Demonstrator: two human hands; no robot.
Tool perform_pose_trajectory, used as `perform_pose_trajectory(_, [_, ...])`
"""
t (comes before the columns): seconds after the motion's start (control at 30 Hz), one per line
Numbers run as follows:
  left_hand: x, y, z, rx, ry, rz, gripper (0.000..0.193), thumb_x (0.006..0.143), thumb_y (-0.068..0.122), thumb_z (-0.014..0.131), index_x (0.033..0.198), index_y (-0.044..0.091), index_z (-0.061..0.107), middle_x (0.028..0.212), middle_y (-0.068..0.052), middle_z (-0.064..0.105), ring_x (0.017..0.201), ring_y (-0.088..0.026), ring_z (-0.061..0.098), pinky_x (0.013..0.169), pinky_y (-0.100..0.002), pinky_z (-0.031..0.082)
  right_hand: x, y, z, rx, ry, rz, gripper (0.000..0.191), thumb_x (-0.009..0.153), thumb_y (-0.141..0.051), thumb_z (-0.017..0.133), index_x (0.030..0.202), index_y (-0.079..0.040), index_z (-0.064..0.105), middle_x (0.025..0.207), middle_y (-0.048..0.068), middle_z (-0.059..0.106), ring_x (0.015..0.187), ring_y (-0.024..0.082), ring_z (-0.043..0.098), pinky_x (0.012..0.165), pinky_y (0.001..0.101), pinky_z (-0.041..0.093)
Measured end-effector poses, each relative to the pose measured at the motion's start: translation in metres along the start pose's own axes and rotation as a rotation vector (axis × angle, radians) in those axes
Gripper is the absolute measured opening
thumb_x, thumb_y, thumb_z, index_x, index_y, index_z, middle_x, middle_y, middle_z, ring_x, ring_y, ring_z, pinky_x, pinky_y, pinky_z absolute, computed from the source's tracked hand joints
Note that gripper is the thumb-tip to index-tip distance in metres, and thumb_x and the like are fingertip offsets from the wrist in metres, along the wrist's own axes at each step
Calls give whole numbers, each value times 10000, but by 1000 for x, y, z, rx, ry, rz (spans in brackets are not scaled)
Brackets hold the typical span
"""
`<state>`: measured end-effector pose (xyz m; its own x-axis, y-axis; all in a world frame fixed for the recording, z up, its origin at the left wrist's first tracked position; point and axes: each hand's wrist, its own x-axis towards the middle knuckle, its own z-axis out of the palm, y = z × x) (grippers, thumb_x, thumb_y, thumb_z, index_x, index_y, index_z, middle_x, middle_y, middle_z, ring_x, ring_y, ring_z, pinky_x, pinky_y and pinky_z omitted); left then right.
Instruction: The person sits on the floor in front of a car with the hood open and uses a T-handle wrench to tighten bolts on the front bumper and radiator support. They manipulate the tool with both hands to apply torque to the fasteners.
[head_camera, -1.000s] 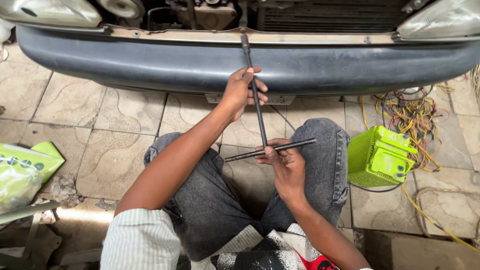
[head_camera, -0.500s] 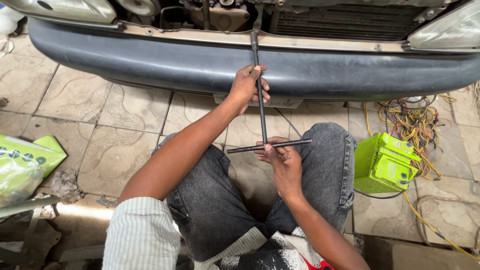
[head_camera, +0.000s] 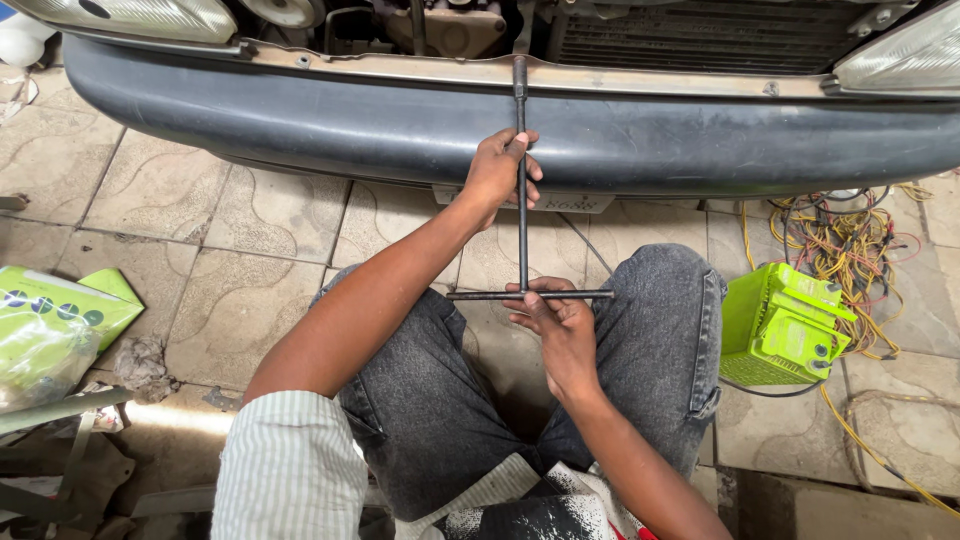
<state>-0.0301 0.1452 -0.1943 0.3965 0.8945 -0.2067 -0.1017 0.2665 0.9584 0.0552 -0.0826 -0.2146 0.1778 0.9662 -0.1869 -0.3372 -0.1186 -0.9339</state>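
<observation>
I sit on the patterned stone floor tiles (head_camera: 250, 270) with my knees apart in grey jeans, facing the dark grey plastic car bumper (head_camera: 300, 120). My left hand (head_camera: 497, 175) is curled around the upper shaft of a long black steel T-handle wrench (head_camera: 521, 230), whose far end meets the metal strip along the bumper's top edge. My right hand (head_camera: 556, 322) grips the wrench's crossbar from below, fingers closed on it, between my knees. A lime-green plastic box (head_camera: 780, 325) stands just beside my right knee, with a tangle of yellow and red wires (head_camera: 850, 230) behind it. A green plastic bag (head_camera: 50, 330) lies at far left.
</observation>
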Motion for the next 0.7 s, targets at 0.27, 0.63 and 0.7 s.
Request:
perform_pose_trajectory(0.27, [3,1,1,26,-3,-6,386,1082,282,394,1306,-5,523,745,-77,628,486,-157,642,426,-303,579,5,10,-2,40,90,-3,271,967,-106,644,1199,10,565,1135,198,728,1024,289,734,908,427,588])
perform_pose_trajectory(0.63, [2,2,-2,13,24,-5,339,1053,263,504,1222,-29,532,739,-101,666,523,-198,701,443,-316,611,-24,-28,9,-1278,234,-931,676,811,-227,865,1349,37,552,1246,219,623,1150,373,620,986,472,472])
perform_pose_trajectory(0.7, [2,4,-1,14,15,-4,343,1044,254,542,1217,-42,523,746,-115,676,539,-213,712,459,-327,628,-15,-30,15,-1414,146,-756,572,833,-223,860,1312,-4,637,1165,156,671,1015,319,700,873,432,541])
